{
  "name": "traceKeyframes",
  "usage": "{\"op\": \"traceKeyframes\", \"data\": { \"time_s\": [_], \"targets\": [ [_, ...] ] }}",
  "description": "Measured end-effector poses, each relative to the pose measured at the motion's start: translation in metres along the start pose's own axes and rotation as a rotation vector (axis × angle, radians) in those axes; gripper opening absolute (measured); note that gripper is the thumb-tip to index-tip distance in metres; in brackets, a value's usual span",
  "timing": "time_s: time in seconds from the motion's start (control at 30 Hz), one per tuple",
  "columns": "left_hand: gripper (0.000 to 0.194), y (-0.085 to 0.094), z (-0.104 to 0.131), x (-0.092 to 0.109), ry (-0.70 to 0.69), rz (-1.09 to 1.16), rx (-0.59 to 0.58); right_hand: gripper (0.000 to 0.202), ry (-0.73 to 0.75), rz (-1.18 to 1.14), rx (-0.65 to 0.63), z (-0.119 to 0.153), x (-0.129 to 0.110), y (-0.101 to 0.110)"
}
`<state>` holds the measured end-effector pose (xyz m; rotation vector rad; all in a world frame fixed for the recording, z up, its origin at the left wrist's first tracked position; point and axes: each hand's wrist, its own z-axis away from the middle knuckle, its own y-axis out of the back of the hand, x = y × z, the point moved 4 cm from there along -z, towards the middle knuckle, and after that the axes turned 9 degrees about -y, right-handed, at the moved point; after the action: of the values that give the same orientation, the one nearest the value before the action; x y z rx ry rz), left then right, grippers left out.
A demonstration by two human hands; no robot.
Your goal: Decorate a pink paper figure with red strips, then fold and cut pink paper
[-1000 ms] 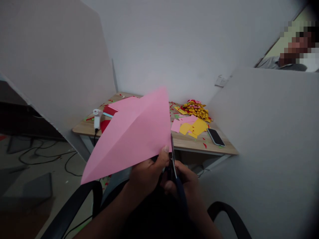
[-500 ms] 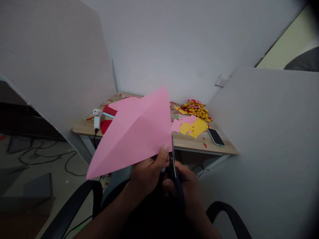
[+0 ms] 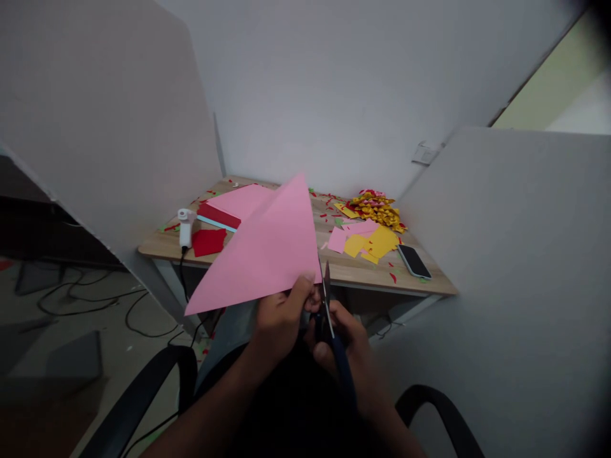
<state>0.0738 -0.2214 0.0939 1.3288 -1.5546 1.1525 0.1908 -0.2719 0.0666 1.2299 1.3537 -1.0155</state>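
A large pink sheet of paper [image 3: 267,245] hangs in front of the desk, pinched near its lower right corner by my left hand [image 3: 281,318]. The thumb lies on top of the sheet and the fingers are beneath it. My right hand [image 3: 356,346] is closed round the dark blue handles of a pair of scissors [image 3: 327,296]. Their blades point up and stand apart, right beside the paper's right edge. Whether a blade touches the paper I cannot tell. My fingers hide part of the handles.
On the wooden desk [image 3: 305,270] lie red paper [image 3: 210,242], more pink sheets [image 3: 241,200], yellow pieces [image 3: 382,242], a pile of folded gold paper [image 3: 375,210] and scattered scraps. A white corded device [image 3: 186,228] stands left, a phone [image 3: 414,261] right. Partitions flank the desk.
The pink sheet has shifted a little left and flattened, its lower left tip rising. The scissor blades have parted and now stand right of the paper's edge.
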Motion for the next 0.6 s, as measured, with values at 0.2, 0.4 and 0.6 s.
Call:
{"op": "traceKeyframes", "data": {
  "time_s": [0.2,0.4,0.6],
  "targets": [
    [0.032,0.002,0.003,-0.008,0.076,-0.072,-0.005,0.037,0.004,0.010,0.036,-0.006,0.000,0.003],
    [0.034,0.002,0.004,-0.015,0.076,-0.190,-0.055,0.034,0.012,0.005,0.091,-0.012,-0.004,0.008],
    [0.047,0.000,0.006,-0.017,0.126,-0.245,-0.110,0.027,0.011,-0.005,0.114,-0.017,-0.007,0.009]
  ]
}}
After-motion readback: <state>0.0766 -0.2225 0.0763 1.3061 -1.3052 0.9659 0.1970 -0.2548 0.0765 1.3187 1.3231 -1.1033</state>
